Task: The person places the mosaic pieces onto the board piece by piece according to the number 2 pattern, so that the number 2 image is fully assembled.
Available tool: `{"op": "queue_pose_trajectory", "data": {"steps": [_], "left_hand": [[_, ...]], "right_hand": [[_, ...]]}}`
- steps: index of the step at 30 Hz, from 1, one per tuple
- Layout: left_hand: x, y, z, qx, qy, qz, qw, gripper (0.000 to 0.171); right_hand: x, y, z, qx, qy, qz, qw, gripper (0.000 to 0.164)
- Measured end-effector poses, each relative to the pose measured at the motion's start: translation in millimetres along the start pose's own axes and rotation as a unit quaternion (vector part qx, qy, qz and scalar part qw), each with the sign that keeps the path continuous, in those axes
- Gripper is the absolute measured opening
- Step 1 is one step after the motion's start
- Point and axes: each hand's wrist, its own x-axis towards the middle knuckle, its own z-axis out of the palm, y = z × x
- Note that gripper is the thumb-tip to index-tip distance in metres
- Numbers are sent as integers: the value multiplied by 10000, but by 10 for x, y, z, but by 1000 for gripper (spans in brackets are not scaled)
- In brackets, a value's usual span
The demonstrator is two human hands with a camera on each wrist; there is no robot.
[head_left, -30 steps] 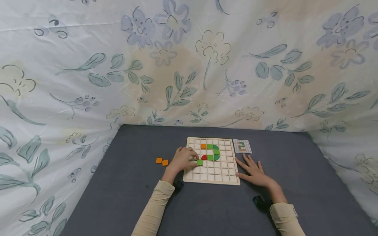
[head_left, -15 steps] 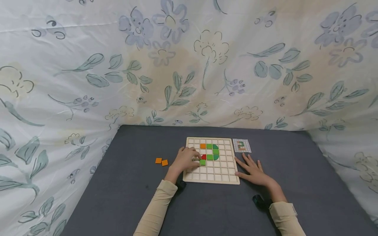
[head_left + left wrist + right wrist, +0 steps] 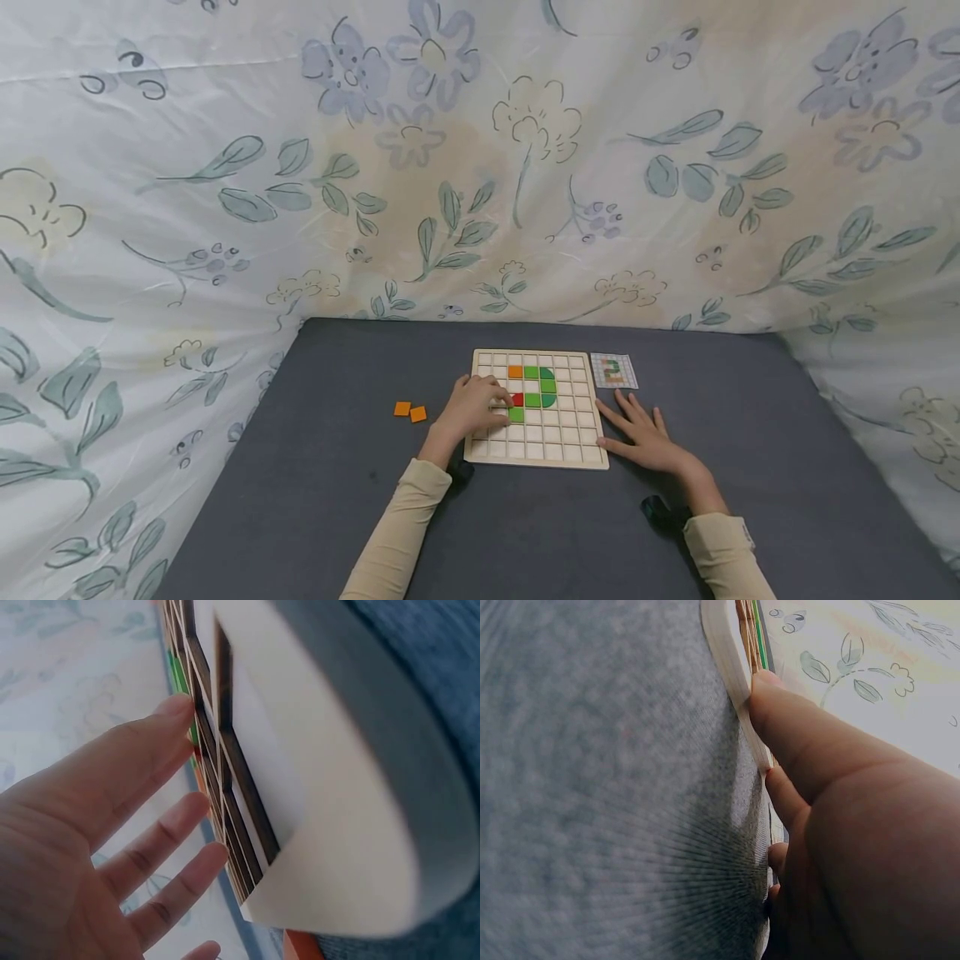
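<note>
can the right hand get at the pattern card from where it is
Probably yes: the pattern card lies just past the spread right hand, beside the board, with nothing visible between hand and card.

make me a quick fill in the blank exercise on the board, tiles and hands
Two loose square tiles lying beside the pale wooden grid board are coloured ____.
In the head view, the square tile just below the small red piece is coloured ____.
The small white gridded card lies nearer the person's ____ hand.

Missing words: orange; green; right.
</note>
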Motion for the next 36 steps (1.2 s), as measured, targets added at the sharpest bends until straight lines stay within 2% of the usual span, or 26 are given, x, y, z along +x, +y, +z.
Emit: {"op": "queue_pose_trajectory", "data": {"steps": [11, 19, 24, 36], "left_hand": [[-27, -20, -54, -67, -33, -95, 9999, 24], [-57, -121, -49, -17, -32, -192, 9998, 24], [-113, -173, -87, -22, 32, -182, 9998, 24], [-258, -369, -154, -60, 224, -393, 9990, 25]], "right_hand": [[-3, -6, -3, 6, 0, 44, 10000, 72], [-6, 0, 0, -8, 11, -2, 10000, 72], [-10, 0, 2, 22, 7, -30, 10000, 71], [-15, -10, -6, -42, 99, -109, 9999, 71]]}}
